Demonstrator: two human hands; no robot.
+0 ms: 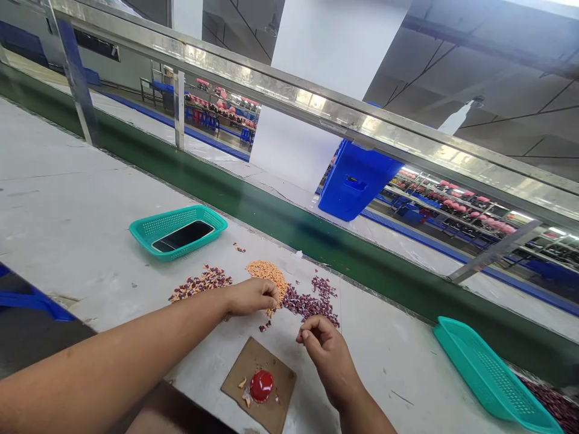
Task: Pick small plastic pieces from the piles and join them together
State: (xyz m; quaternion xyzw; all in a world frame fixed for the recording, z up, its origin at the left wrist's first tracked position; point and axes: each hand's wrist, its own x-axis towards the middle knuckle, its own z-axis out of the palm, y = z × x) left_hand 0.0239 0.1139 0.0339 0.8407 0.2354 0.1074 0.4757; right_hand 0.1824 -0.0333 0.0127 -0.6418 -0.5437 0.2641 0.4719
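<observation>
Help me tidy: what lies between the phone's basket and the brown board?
In the head view, a pile of orange and purple pieces, then the left forearm.

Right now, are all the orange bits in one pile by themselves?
No, besides the mostly orange pile, a mixed pile nearer the phone shows orange and purple together.

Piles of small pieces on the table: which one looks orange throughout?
The middle pile, partly behind the left hand; the pile to its left mixes orange and dark purple, and the pile to its right looks dark purple.
</observation>
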